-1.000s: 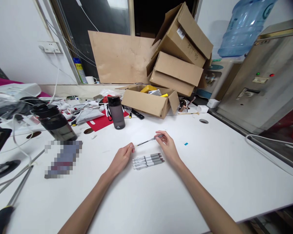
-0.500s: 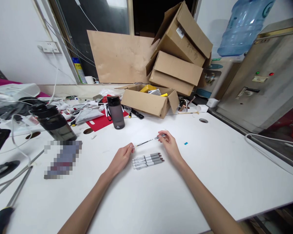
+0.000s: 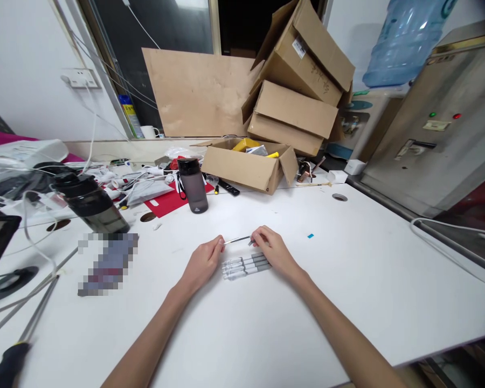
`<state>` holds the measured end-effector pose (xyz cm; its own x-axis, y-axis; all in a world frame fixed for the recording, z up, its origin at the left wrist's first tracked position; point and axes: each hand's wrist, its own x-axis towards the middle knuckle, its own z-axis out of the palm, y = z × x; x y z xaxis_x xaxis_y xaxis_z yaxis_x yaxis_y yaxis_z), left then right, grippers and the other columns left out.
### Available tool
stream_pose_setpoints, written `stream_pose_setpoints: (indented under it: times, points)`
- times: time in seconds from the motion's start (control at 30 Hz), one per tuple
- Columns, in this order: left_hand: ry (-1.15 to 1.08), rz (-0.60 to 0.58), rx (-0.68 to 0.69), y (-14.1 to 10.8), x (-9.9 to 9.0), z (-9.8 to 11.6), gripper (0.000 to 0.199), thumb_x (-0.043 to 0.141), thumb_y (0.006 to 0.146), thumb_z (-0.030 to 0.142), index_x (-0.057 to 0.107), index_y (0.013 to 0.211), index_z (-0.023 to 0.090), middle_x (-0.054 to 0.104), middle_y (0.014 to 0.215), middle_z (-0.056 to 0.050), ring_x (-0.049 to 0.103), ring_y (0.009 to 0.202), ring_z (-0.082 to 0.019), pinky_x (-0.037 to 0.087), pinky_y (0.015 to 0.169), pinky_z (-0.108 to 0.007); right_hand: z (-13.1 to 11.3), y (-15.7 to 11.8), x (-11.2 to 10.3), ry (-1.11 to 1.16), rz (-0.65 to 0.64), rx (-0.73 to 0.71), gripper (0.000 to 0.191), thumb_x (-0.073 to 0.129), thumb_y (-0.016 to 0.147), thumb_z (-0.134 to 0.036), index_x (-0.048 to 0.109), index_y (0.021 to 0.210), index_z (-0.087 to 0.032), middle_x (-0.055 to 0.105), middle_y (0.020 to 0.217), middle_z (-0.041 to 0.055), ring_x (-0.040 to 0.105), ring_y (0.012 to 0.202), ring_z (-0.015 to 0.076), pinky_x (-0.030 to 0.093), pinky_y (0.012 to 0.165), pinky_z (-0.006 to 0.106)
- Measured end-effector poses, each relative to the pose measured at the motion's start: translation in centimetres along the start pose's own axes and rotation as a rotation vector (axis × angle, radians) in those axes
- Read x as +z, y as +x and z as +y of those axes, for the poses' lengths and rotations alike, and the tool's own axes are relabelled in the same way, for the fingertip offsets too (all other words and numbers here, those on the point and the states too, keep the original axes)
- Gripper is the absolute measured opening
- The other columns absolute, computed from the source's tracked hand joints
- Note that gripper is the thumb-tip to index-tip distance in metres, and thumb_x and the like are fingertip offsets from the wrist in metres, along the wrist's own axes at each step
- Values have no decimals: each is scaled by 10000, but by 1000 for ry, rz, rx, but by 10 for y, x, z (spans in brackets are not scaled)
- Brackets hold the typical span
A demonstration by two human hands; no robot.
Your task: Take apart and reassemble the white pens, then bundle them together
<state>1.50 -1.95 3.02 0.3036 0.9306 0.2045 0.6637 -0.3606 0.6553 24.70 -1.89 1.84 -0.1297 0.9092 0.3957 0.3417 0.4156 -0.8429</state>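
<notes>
A thin pen refill (image 3: 237,240), dark along its length, stretches between my hands over the white table. My left hand (image 3: 205,261) is closed, pinching the refill's left end between thumb and forefinger. At its other end, my right hand (image 3: 274,248) is closed on a small grey pen part (image 3: 251,242), which pokes out beneath the fingertips. Whether the refill's tip touches that part is hard to make out. Just below lie several white-and-grey pens (image 3: 244,267), side by side in a row. My right hand hides their grey right ends in part.
A small blue piece (image 3: 311,235) lies to the right. Behind stand a dark bottle (image 3: 193,186) and an open cardboard box (image 3: 242,167). A second bottle (image 3: 91,205), a blurred-out flat object (image 3: 111,264) and a screwdriver (image 3: 14,358) are at the left.
My right hand has moved left and slightly down, closer to my left hand. The grey pen part now points downward, and less of the refill shows. The camera view has shifted slightly.
</notes>
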Motion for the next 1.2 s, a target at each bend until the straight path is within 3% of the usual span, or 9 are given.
stream_pose_setpoints:
  times: [0.27,0.4,0.63,0.83,1.2]
  points:
    - [-29,-8,32,-1,0,2,393,249,1038,438,434,756,236,510,663,20,496,642,-188,355,666,-293,3,1,-1,229,-87,176,356,503,972,-493,625,791,-213,667,827,19,617,732,169,473,680,278]
    - [-25,-1,8,0,-2,0,405,242,1034,448,455,763,237,489,640,22,487,632,-191,360,666,-296,9,8,-4,298,-50,175,397,546,930,-548,635,759,-202,670,804,31,613,713,171,496,714,294]
    - [8,129,-88,4,-4,-17,399,260,1025,443,458,747,236,567,685,23,509,650,-191,344,664,-286,21,12,-20,182,220,150,396,538,925,-576,605,779,-214,651,788,34,620,715,194,495,732,324]
    - [7,138,-80,5,-1,-20,386,267,1015,424,458,738,234,586,690,15,509,643,-191,330,645,-284,19,11,-31,7,288,15,248,570,941,-450,652,978,-219,651,990,62,656,819,209,500,757,330]
    - [-10,81,-67,3,3,-17,390,270,1031,422,446,738,234,453,606,41,463,602,-178,315,642,-285,10,10,-34,-25,296,1,219,558,946,-402,669,989,-218,673,1022,70,659,855,214,498,719,314]
